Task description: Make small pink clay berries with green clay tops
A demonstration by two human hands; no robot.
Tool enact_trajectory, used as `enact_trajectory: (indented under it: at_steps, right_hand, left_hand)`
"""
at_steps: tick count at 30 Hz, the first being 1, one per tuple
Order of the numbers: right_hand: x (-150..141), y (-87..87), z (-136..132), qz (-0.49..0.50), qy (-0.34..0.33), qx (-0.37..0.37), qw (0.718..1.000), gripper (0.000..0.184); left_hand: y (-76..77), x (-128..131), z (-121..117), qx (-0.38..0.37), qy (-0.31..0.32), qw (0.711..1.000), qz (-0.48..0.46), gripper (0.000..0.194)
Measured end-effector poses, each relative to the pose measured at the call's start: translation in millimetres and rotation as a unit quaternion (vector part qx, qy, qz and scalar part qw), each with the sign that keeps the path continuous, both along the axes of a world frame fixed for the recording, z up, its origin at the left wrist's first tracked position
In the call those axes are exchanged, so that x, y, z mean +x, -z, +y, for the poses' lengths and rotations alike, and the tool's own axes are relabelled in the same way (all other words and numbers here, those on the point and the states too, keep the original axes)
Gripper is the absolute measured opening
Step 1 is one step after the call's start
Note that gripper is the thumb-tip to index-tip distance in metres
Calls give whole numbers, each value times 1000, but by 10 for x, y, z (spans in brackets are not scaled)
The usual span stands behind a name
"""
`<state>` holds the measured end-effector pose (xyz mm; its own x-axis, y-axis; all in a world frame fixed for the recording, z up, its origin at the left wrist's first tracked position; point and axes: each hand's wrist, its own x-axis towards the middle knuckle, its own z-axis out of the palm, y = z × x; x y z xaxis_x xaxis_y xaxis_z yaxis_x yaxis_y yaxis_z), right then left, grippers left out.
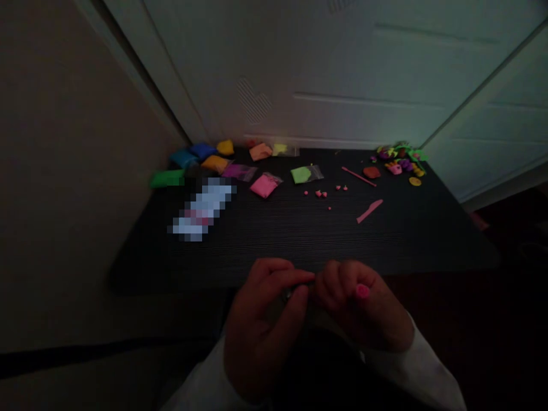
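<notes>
Close to the table's front edge, my right hand is closed round a bright pink round-ended thing. Only its end shows between thumb and forefinger; its kind is too dim to tell. My left hand meets it fingertips to fingertips, thumb and forefinger drawn together in a pinch. What lies between those fingertips is too small and dark to make out. Beyond the hands, small pink clay bits lie scattered on the dark table. A pink plastic knife and a thin pink modelling stick rest to their right.
Several coloured clay packets line the back left, among them a pink packet, a light green packet and a green packet. A blurred-out white sheet lies in front. Back right are a reddish clay lump and colourful clay figures.
</notes>
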<state>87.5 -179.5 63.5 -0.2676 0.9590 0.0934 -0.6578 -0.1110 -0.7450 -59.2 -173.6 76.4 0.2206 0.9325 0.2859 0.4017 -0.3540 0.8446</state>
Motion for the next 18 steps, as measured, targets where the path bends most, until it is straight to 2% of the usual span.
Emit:
enact_trajectory:
  at_steps: [9,13,18]
  right_hand:
    - [-74,-292,-527,43,2,30,999,12]
    - [-43,-389,-743,-7,12,54,998,11]
    - [72,-557,-877,-85,44,76,993,6]
  left_hand:
    - [-267,20,-558,54,15,997,-56,19]
    - [-446,59,-750,74,32,991,-104,20]
    - [-679,155,-834,61,100,981,-153,24]
